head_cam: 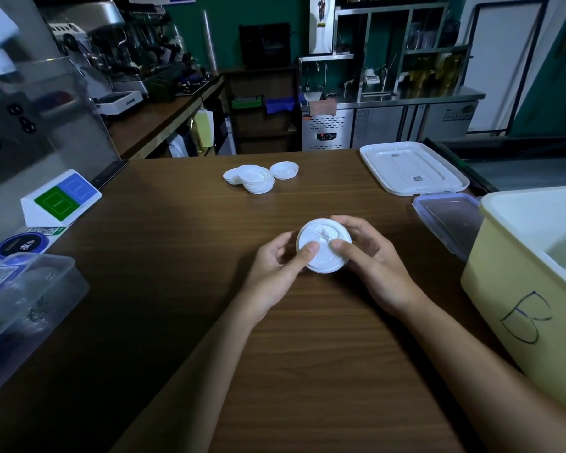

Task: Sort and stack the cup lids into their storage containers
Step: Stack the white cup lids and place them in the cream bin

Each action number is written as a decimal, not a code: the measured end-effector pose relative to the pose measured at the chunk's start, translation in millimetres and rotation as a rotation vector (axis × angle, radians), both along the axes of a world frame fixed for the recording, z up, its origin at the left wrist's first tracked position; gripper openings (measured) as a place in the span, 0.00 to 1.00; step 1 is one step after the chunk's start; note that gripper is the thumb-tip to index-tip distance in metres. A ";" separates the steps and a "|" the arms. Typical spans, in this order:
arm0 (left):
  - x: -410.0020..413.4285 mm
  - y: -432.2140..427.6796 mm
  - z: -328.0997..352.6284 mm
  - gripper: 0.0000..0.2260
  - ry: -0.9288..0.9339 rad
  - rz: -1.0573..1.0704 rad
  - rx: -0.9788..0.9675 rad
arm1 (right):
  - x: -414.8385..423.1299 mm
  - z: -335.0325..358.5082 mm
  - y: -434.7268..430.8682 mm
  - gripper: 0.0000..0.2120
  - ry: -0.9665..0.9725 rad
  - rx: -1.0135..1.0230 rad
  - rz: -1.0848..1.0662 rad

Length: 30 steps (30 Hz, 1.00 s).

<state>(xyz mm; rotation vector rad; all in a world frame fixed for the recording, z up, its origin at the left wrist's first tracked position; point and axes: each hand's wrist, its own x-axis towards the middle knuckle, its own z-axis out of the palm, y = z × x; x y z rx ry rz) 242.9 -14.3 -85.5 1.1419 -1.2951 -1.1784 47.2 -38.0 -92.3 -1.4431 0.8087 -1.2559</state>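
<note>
Dark wood-grain counter (183, 289), left hand (275, 273) and right hand (373, 266) fingers curled round a smooth round white plastic lid stack (322, 246), loose lids (258, 178) beyond

We count one lid stack (324, 235) mid-frame, one loose lid pile (257, 179) upper centre, two tubs: clear tub (30, 292), yellow tub (510, 289); two covers: white cover (412, 168), clear cover (448, 220).

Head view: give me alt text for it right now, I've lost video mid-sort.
Both hands, left hand and right hand, grip a white cup lid at the middle of a wooden table. More loose lids lie in a small pile farther back; a yellow bin marked B stands at the right, a clear container at the left.
</note>
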 end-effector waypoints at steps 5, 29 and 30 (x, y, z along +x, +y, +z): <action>-1.1 -5.0 -5.5 0.16 -0.015 0.091 -0.075 | 6.5 1.2 -0.2 0.17 0.228 -0.131 -0.095; 38.7 -215.1 13.7 0.24 -1.418 0.180 -0.362 | 11.5 -17.0 -68.3 0.21 0.187 -0.059 -0.420; 36.3 -226.4 16.9 0.24 -1.483 0.183 -0.345 | 11.4 -17.6 -68.7 0.21 0.188 -0.063 -0.417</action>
